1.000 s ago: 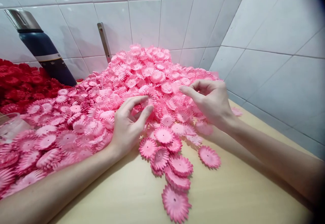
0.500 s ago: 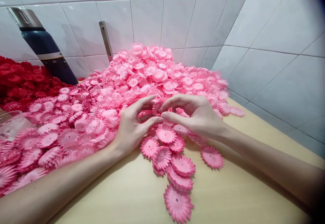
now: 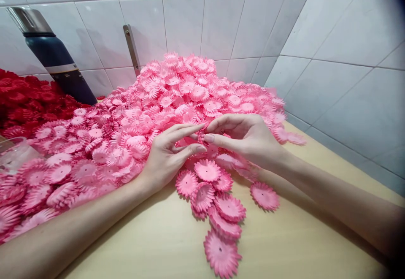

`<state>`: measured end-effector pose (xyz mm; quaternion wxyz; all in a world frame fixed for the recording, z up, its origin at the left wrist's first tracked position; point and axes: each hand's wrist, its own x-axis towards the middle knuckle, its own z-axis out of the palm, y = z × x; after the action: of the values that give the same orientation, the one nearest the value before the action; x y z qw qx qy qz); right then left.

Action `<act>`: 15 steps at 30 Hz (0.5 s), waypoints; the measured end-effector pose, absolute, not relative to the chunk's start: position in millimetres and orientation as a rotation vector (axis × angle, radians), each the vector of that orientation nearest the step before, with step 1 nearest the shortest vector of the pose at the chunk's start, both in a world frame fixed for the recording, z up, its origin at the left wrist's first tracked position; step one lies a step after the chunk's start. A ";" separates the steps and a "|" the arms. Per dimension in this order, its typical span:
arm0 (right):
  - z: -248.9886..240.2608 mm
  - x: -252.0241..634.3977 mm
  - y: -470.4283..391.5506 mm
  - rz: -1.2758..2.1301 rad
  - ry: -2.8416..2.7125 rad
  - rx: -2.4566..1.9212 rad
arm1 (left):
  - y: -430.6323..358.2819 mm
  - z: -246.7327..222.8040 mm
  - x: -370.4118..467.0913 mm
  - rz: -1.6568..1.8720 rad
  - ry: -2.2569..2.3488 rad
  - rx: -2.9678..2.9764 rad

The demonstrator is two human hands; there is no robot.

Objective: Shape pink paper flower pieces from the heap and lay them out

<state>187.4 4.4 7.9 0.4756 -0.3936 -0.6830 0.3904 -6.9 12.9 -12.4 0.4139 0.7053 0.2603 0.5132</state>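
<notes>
Fingertips of both hands meet around a pink fabric flower piece (image 3: 201, 136), of which only a crumpled strip shows between them. My left hand (image 3: 169, 152) is closed around its left side, thumb below and fingers above. From the right, my right hand (image 3: 245, 137) pinches it between thumb and forefinger. Just beneath the hands, several loose scalloped flower discs (image 3: 206, 170), each with a small dark centre hole, overlap on the tabletop. Behind the hands rises a large heap of similar pink flower discs (image 3: 190, 87).
A dark blue steel-topped bottle (image 3: 61, 57) leans at the far left beside a pile of red flower pieces (image 3: 28, 101). A clear plastic cup (image 3: 17, 156) sits at the left edge. White tiled walls (image 3: 183, 21) bound the pale wooden table (image 3: 142, 237).
Both sets of fingertips have come closer together on the flower piece, which shows less now. The right thumb has risen a little. The loose discs below have barely shifted.
</notes>
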 end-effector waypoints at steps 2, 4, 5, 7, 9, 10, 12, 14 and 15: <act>8.8 187.4 4.2 0.985 -1.646 -0.952 | 13.7 -12.4 -7.5 1.298 0.649 1.795; 9.4 187.1 4.6 1.015 -1.625 -0.934 | 13.9 -12.5 -7.8 1.291 0.616 1.779; 9.7 186.9 4.8 1.027 -1.619 -0.926 | 13.8 -12.5 -7.7 1.282 0.599 1.761; 10.2 186.6 5.1 1.041 -1.625 -0.918 | 12.9 -12.3 -7.2 1.267 0.587 1.718; 10.8 186.7 4.8 1.052 -1.645 -0.924 | 11.4 -11.8 -6.4 1.258 0.609 1.670; 11.0 186.8 4.5 1.059 -1.657 -0.933 | 10.5 -11.4 -6.0 1.256 0.624 1.641; 11.5 187.3 3.9 1.076 -1.673 -0.940 | 8.7 -10.6 -5.3 1.250 0.658 1.580; 11.9 187.6 3.5 1.083 -1.674 -0.934 | 7.3 -9.6 -4.8 1.252 0.695 1.537; 12.1 187.8 3.5 1.087 -1.667 -0.928 | 6.8 -9.1 -4.5 1.256 0.714 1.529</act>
<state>187.8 3.5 12.1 0.4555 -0.3762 -0.6759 0.4406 -4.5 6.8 -9.1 0.4962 0.6310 0.2949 0.5183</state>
